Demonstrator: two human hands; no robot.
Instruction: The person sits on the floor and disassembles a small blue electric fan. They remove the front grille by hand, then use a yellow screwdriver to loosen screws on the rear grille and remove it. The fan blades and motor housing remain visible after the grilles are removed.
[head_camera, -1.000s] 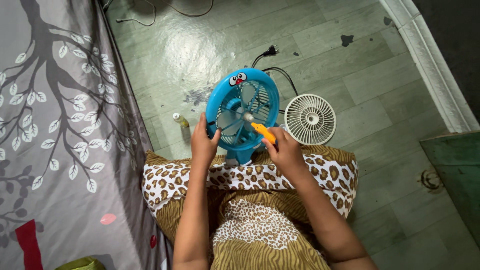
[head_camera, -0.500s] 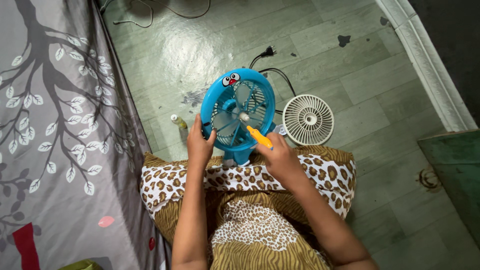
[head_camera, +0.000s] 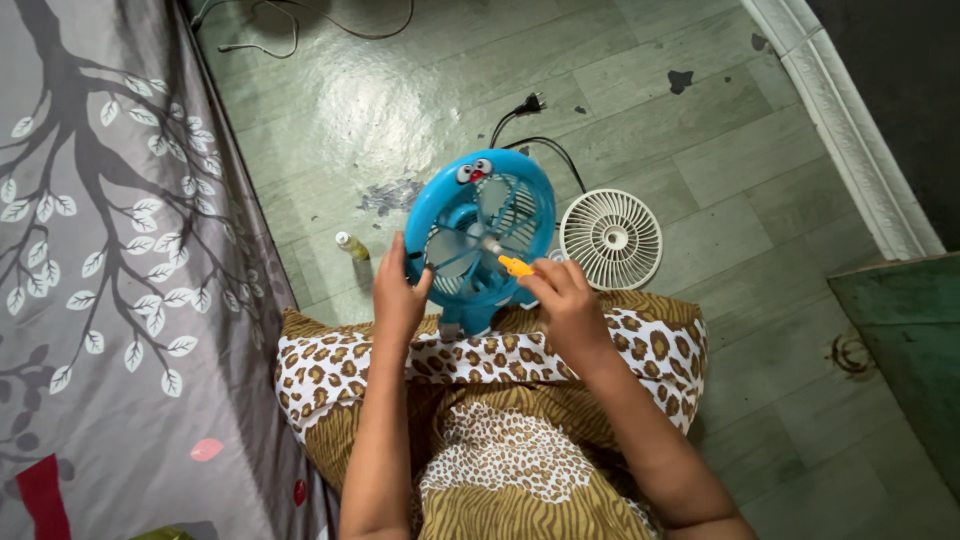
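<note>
A small blue desk fan (head_camera: 481, 235) with a cartoon face on its rim stands on the floor at my knees, its front grille off and the pale blades bare. My left hand (head_camera: 398, 296) grips the fan's left rim. My right hand (head_camera: 562, 300) holds an orange-handled screwdriver (head_camera: 515, 266), whose tip rests at the hub in the middle of the blades. The white round front grille (head_camera: 611, 238) lies flat on the floor just right of the fan.
A black cord and plug (head_camera: 525, 108) trail behind the fan on the green plank floor. A small yellowish bottle (head_camera: 352, 245) lies to the left. A grey tree-patterned sheet (head_camera: 110, 250) fills the left side; a white ledge (head_camera: 850, 120) runs at the right.
The fan has tilted a little to the right and the screwdriver has drawn in closer to the hub. Both hands keep their hold.
</note>
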